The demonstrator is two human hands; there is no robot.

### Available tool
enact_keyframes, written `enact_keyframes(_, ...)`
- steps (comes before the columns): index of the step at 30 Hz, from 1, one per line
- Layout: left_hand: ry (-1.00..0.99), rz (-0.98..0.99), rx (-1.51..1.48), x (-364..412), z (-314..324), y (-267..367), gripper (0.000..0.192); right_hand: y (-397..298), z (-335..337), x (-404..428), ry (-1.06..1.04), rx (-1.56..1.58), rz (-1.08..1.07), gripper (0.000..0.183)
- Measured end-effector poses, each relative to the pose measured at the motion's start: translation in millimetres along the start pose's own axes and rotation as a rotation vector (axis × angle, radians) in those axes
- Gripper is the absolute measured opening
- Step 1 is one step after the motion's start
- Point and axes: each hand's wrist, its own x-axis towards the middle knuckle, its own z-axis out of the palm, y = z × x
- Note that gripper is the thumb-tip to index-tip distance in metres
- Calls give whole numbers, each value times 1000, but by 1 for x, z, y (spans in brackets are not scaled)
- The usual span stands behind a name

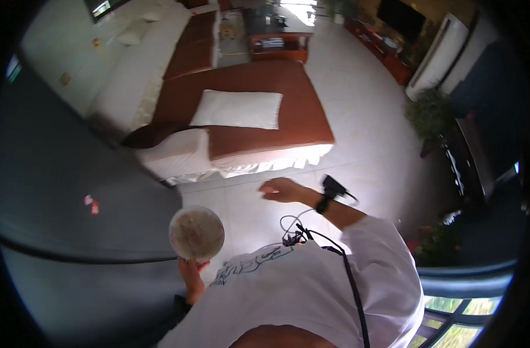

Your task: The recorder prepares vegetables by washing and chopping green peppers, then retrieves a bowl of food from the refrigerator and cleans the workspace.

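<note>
My left hand [192, 276] grips the near rim of a round pale bowl [196, 233] at the lower left, beside a grey surface. The bowl's inside looks brownish and speckled; whether that is food or residue I cannot tell. Its fingers are partly hidden beneath the bowl. My right hand [282, 190] hangs over the pale tiled floor, fingers bent, with nothing seen in it. A black device [333, 186] with a cable is strapped to the right wrist.
A sofa with a brown cover [247, 78] and a white pillow [239, 108] stands ahead. Beyond it is a dark-topped table [279, 52]. Potted plants [430, 113] line the right side. Cables [300, 230] hang at my chest. A grey partition [73, 174] fills the left.
</note>
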Motion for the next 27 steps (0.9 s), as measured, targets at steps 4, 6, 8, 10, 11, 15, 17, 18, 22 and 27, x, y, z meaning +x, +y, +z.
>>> enact_keyframes(4, -183, -74, -30, 26, 140, 9, 35, 68, -96, -160, 189, 121, 463, 26)
enact_keyframes(6, -333, -96, -113, 39, 206, 2, 34, 65, -151, -204, 265, 142, 538, 21)
enact_keyframes(8, -405, -133, -73, 44, 269, 11, 35, 68, -189, -233, 444, 245, 462, 21)
enact_keyframes(10, -465, -160, -29, 59, 333, 18, 35, 73, -228, -250, 597, 289, 421, 23)
enact_keyframes(11, -516, -166, 6, 67, 362, 21, 35, 79, -245, -255, 701, 310, 371, 24)
enact_keyframes(15, -619, -180, 71, 98, 480, 29, 35, 84, -342, -274, 892, 316, 304, 24)
enact_keyframes(17, -658, -167, 90, 114, 540, 31, 34, 96, -391, -284, 1076, 267, 230, 23)
enact_keyframes(18, -658, -128, 107, 121, 569, 31, 34, 104, -416, -288, 1108, 256, 257, 23)
enact_keyframes(22, -674, -51, 169, 153, 675, 37, 33, 140, -480, -293, 1220, 24, 310, 18)
enact_keyframes(27, -854, -128, 146, 190, 826, 48, 29, 143, -578, -286, 1402, -596, -160, 15)
